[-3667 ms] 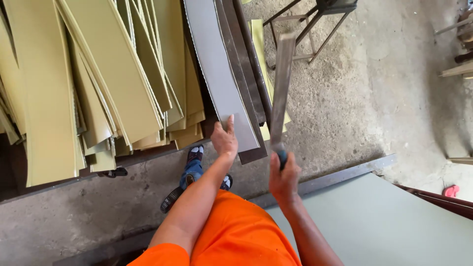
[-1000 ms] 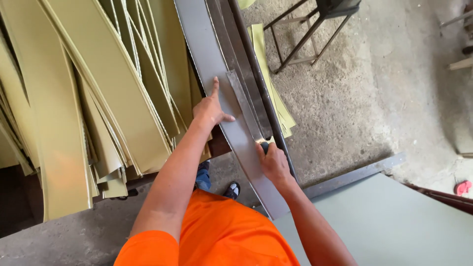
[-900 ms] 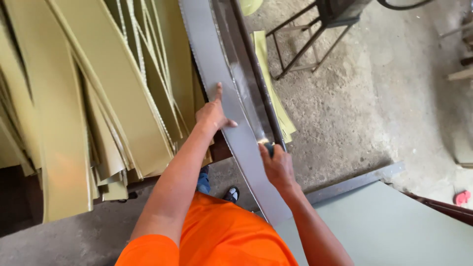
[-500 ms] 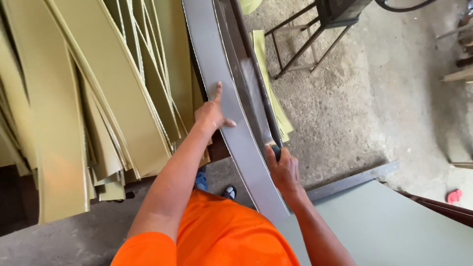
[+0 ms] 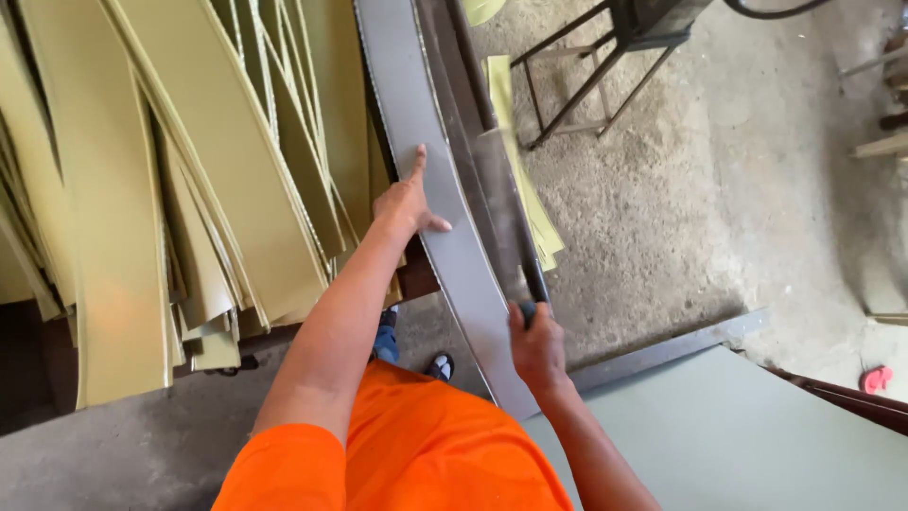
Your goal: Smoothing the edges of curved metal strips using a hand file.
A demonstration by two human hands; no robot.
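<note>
My left hand (image 5: 405, 201) lies flat with fingers spread on a long grey metal strip (image 5: 416, 142) that runs from the top of the view down to my waist. My right hand (image 5: 536, 345) is closed around the handle of a long flat metal blade (image 5: 501, 213), which lies along the strip's right edge and looks motion-blurred. Both arms reach out from an orange shirt.
A pile of yellow-green sheet strips (image 5: 189, 189) lies to the left. A dark metal frame stand (image 5: 605, 66) stands on the concrete floor at the top right. A pale green panel (image 5: 738, 445) fills the bottom right, with a small red object (image 5: 877, 378) beside it.
My right hand has pulled the blade back toward me along the strip's edge. My left hand has stayed pressed on the strip.
</note>
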